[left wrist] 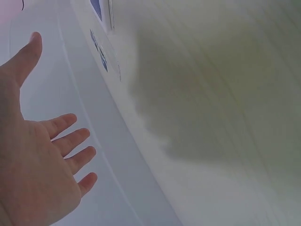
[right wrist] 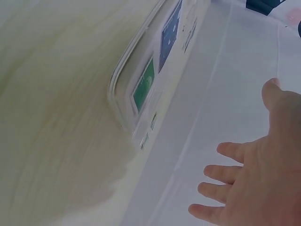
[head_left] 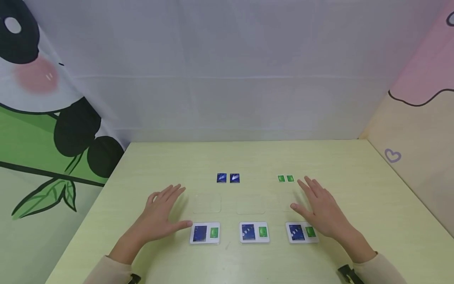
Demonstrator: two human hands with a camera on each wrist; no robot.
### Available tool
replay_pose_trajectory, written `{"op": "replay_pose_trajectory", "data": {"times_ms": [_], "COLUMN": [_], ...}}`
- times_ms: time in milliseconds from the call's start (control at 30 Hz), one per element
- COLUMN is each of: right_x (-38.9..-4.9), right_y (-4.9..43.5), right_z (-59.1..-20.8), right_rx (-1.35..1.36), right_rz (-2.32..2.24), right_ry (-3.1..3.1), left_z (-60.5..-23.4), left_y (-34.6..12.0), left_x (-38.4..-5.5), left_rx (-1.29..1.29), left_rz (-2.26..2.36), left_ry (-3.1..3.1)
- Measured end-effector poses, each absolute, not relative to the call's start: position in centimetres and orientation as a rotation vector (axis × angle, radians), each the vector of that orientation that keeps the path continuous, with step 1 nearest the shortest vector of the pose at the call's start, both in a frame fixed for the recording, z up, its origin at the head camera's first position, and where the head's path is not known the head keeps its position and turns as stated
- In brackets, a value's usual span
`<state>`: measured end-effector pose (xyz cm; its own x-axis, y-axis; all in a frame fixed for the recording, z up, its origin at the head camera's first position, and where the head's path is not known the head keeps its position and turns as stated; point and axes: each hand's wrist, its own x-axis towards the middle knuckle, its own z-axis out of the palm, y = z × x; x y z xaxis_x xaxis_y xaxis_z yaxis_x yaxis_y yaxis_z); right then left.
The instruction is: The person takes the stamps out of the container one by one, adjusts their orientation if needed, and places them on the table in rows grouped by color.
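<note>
Three white cases (head_left: pixel 254 232), each with blue and green panels, line the near table (head_left: pixel 230 264) as my left hand (head_left: pixel 161 217) and right hand (head_left: pixel 324 213) hover, fingers spread, holding nothing. Paired blue tiles (head_left: pixel 221 178) and green tiles (head_left: pixel 281 178) lie beyond. It looks like a pause; any pick-up would call for closing fingers. The right wrist view shows my palm and the right case's (right wrist: pixel 146 61) raised edge, which the head view hides.

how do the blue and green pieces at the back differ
The blue pieces are larger; the green pieces are smaller, with white edges. In the head view, the blue pieces lie further left, the green pieces further right, near the right hand. Both pairs lie on the table.
</note>
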<state>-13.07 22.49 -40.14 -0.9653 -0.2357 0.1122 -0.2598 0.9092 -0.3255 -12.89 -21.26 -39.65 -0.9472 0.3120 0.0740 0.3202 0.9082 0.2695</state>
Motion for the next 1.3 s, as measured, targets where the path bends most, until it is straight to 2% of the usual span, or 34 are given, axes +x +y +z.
{"op": "replay_pose_trajectory", "data": {"times_ms": [867, 1300], "right_x": [-12.2, -12.1], "right_y": [21.7, 20.9], "right_z": [-39.0, -38.4], "right_rx": [0.46, 0.519], "right_rz": [0.562, 0.563], "right_ry": [-3.009, -3.002], "left_z": [-38.9, -39.6], "left_y": [-21.1, -21.1], "left_x": [-11.4, -11.0], "left_rx": [-0.599, -0.633], "left_rz": [-0.459, -0.451], "left_ry": [-3.067, -3.073]}}
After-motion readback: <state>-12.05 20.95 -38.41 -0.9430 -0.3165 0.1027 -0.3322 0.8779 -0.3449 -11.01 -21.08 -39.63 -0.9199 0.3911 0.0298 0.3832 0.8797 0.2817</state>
